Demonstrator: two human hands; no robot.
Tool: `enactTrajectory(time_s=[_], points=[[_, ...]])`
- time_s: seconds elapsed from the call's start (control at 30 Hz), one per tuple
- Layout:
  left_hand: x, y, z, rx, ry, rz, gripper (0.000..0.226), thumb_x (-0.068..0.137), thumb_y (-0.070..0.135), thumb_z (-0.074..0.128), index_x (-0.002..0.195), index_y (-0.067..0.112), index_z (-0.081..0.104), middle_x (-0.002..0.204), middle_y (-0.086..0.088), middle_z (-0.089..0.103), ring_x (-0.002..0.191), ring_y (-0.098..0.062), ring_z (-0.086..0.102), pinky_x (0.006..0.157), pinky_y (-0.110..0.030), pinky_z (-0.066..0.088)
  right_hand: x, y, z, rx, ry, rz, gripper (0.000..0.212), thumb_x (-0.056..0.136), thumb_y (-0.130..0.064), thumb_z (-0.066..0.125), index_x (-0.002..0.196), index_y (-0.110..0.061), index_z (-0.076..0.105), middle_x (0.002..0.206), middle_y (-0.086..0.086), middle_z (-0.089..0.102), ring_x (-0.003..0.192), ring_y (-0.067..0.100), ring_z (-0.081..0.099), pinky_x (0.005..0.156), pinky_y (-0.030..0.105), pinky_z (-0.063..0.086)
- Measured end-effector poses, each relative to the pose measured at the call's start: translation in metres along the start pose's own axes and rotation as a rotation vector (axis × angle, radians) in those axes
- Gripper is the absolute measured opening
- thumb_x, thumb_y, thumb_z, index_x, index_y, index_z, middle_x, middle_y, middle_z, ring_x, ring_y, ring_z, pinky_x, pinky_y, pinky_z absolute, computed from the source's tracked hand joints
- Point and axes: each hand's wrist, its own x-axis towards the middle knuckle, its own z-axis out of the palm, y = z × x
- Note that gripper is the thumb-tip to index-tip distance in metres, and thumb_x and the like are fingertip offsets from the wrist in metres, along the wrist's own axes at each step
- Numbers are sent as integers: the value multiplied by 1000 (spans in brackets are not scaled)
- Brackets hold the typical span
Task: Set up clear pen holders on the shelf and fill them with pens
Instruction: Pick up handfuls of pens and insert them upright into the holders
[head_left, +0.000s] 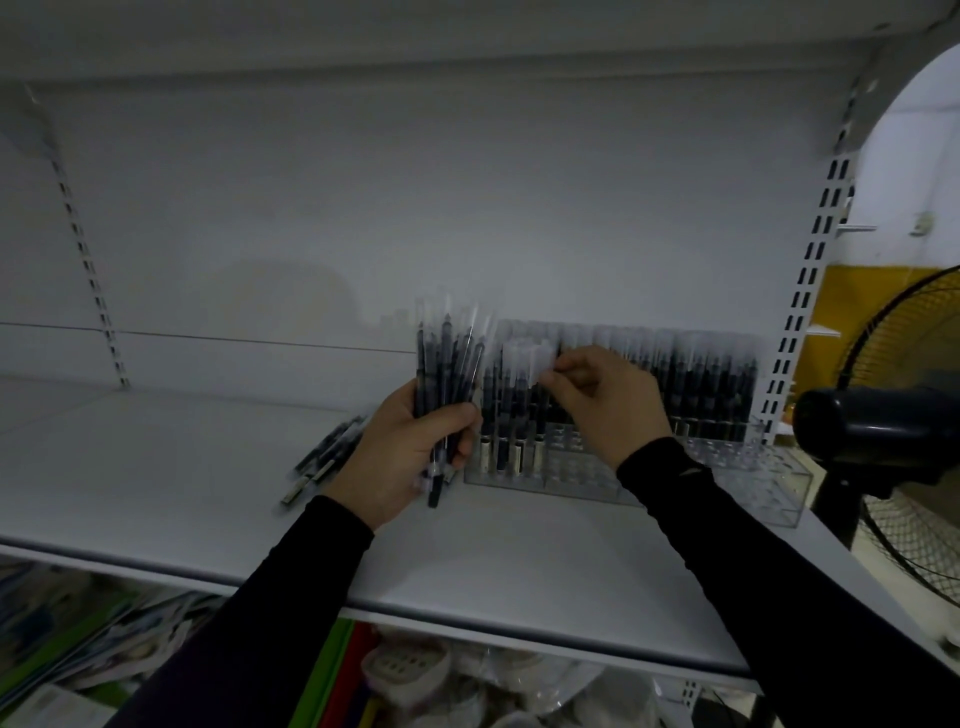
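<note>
Left hand (410, 447) clamps a pen bundle (449, 374); right hand (602, 400) pinches one pen cap (524, 358) over the clear holder (613, 467). Advise seating each pen upright, filling adjacent slots.

There is one view only, from the wide-angle camera on your head. It faces forward and slightly down at a white shelf (218, 467), close enough that both your forearms reach in from the bottom edge. The shelf's back panel (415, 182) fills the upper frame. A standing fan (883, 431) sits at the right edge, and straight lines bow near the borders.
</note>
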Motion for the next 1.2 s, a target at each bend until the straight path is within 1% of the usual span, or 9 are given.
enactTrajectory(time_s=[0.1, 0.23, 0.33, 0.43, 0.57, 0.73, 0.87, 1.0, 1.2], points=[[0, -1, 0, 4, -7, -18, 6, 90, -1, 60, 87, 4, 61, 73, -11, 65, 56, -20, 57, 48, -29, 47, -3, -2, -1, 100, 94, -15, 10, 89, -27, 67, 91, -18, 67, 74, -11, 63, 69, -4, 59, 66, 0, 43], [-3, 0, 3, 35, -75, -34, 5, 90, 0, 61, 90, 4, 63, 77, -12, 69, 56, -21, 59, 46, -26, 46, -11, -14, 2, 339, 13, -2, 17, 88, -36, 65, 86, -20, 70, 77, -2, 70, 74, 14, 68, 72, 29, 57], [-7, 3, 8, 68, -137, -28, 11, 90, -3, 58, 93, 5, 65, 74, -9, 70, 56, -18, 61, 46, -25, 48, -15, -25, 6, 442, -119, 20, 27, 90, -33, 62, 85, -7, 68, 76, 9, 68, 68, 11, 68, 63, 25, 55], [-7, 2, 8, 93, -156, -34, 13, 90, -3, 58, 96, 6, 65, 77, -8, 71, 58, -18, 63, 49, -26, 50, -16, -27, 8, 512, -139, 26, 31, 92, -24, 62, 81, 5, 63, 70, 20, 63, 62, 12, 64, 56, 21, 52], [-5, 1, 7, 54, -155, -53, 12, 91, 0, 57, 98, 6, 65, 83, -10, 73, 59, -19, 64, 52, -26, 51, -11, -24, 2, 730, -97, 138, 27, 93, -18, 60, 91, 8, 66, 67, 6, 63, 62, 11, 63, 60, 21, 54], [-3, -2, 5, 70, -57, -30, 8, 93, 1, 56, 98, 0, 64, 87, -13, 74, 65, -21, 67, 55, -28, 53, -1, -19, -16, 874, 149, 182, 10, 90, -15, 64, 90, -6, 68, 64, -5, 69, 63, 7, 65, 63, 18, 54], [0, -4, 3, 1, 40, -32, 11, 94, -1, 55, 102, -6, 60, 87, -16, 74, 69, -23, 70, 60, -28, 55, 3, -10, -23, 829, 308, 195, 12, 86, -15, 69, 95, -8, 68, 75, 0, 71, 67, 9, 68, 66, 21, 55], [0, -2, 4, -47, 53, -46, 9, 94, -1, 55, 98, -5, 61, 84, -16, 74, 71, -23, 71, 63, -27, 57, 3, -8, -17, 711, 273, 140, 10, 87, -15, 69, 96, -12, 70, 83, 2, 72, 74, 11, 69, 69, 20, 56], [-2, 2, 7, -66, 70, -39, 5, 93, -1, 56, 90, -1, 60, 75, -12, 68, 67, -22, 69, 63, -29, 58, 1, -7, -9, 525, 203, 31, 7, 86, -18, 69, 92, -15, 71, 79, 1, 71, 72, 15, 70, 70, 23, 58]])
